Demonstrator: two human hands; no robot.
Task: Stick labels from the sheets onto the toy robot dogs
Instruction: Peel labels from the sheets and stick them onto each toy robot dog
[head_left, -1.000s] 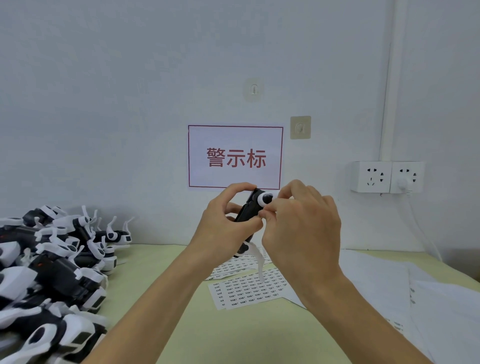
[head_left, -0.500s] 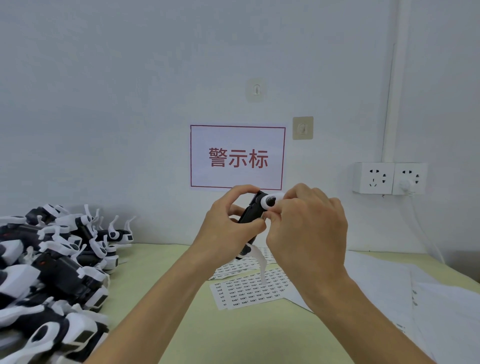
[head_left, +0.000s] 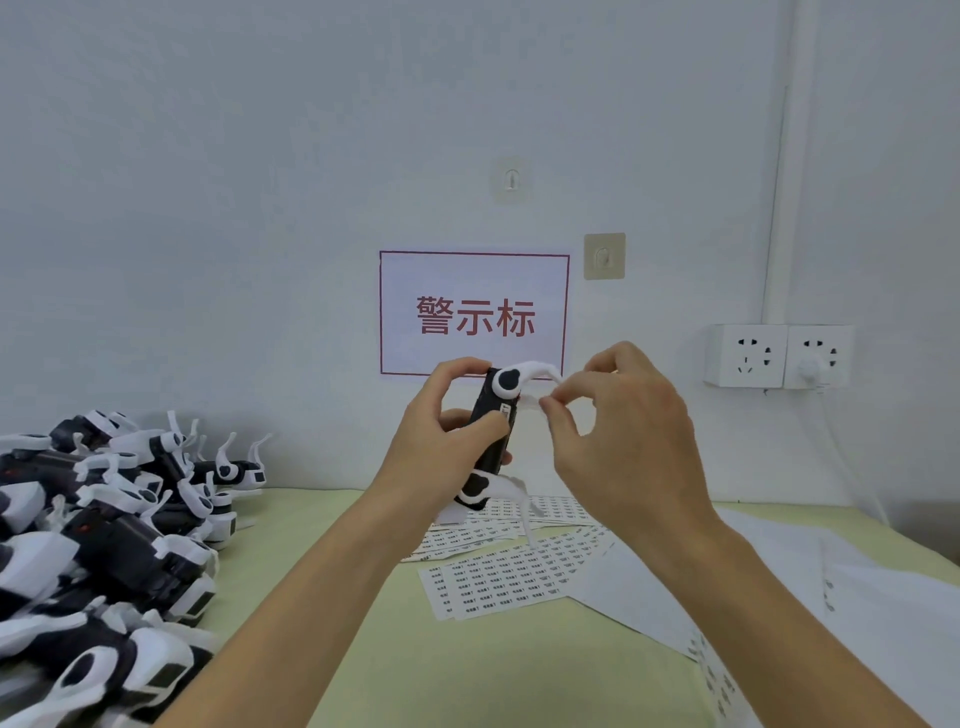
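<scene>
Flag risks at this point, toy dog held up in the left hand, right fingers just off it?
1. The small label on the held toy dog may not be fully pressed; the left hand thumb sits beside it and could lift an edge.
2. The right hand pinches near the white leg, which could snag.
3. Label sheets overlap loosely below; a dropped toy could scatter them.

There is one camera, worn on the person's head. It looks forward and a bit down, straight at the white wall and the sign. The hands are close, in the middle. The desk fills the bottom. No second view shares anything.
</scene>
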